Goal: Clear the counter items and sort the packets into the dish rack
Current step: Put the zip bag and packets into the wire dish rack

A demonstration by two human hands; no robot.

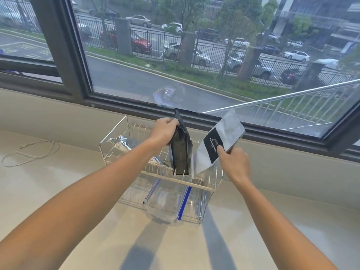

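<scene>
Both arms extend forward over the rack. The left hand grips the upper edge of a black packet, held upright with its base among the rack's tines. The right hand pinches a grey packet with a black label, thumb on its face, tilted right above the rack's right end. The wire rack stands on a pale counter below a window. A silver packet lies in the rack's left part. A thin cord lies on the counter, well left.
</scene>
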